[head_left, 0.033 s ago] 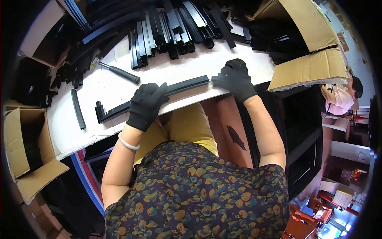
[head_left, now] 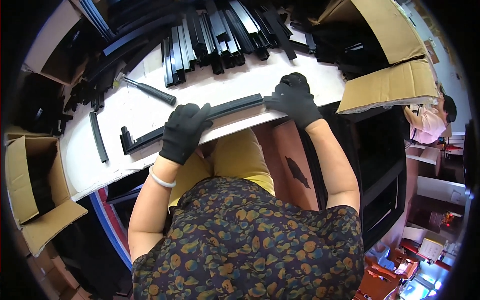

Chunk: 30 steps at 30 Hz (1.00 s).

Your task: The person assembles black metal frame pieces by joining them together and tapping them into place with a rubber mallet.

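Observation:
Along the near edge of the white table lies a long black profile bar (head_left: 236, 104). At its left end sits a black L-shaped corner piece (head_left: 125, 141) with an arm pointing away from me. My left hand (head_left: 182, 132), in a black glove, is closed around the bar left of its middle. My right hand (head_left: 297, 101), also gloved, pinches a small black corner connector (head_left: 270, 102) at the bar's right end. The connector meets or nearly touches that end; whether it is inside the bar I cannot tell. The right fingers hide most of the connector.
A hammer (head_left: 148, 92) lies beyond my left hand. Several black profiles (head_left: 200, 42) are piled at the back, and one short strip (head_left: 98, 137) lies at left. Open cardboard boxes stand left (head_left: 47, 200) and right (head_left: 387, 82). Another person (head_left: 428, 122) is at far right.
My right hand has shifted slightly left, bringing the corner connector up to the bar's right end. The left hand and the bar stay in place.

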Motion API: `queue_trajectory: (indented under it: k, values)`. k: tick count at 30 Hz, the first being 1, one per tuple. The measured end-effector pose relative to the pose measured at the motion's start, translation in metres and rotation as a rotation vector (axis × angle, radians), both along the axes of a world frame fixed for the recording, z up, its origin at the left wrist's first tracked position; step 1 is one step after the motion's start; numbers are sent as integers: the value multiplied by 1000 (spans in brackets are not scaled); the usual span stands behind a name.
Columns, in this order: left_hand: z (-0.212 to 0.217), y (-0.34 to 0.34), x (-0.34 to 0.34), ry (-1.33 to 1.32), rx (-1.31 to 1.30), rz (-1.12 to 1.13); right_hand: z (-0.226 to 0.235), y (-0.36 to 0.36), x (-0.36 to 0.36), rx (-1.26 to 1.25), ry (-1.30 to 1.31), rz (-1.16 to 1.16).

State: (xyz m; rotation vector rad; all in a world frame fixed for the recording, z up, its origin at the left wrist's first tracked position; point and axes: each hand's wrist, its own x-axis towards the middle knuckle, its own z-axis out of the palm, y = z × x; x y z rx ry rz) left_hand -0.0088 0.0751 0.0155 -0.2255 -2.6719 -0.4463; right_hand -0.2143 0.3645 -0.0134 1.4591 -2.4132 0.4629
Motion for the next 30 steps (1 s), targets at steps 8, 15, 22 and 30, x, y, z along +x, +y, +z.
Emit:
queue_trajectory:
  k: [8, 15, 22, 30]
  values:
    - [9, -13, 3, 0, -107, -87, 0, -7, 1, -58, -80, 184]
    - [23, -21, 5, -188, -11, -216, 44, -10, 29, -168, -237, 142]
    - [28, -23, 14, -234, 76, -190, 43, -18, 39, -170, -509, 65]
    - [29, -35, 18, 24, -96, -108, 51, -49, 49, -262, -235, 191]
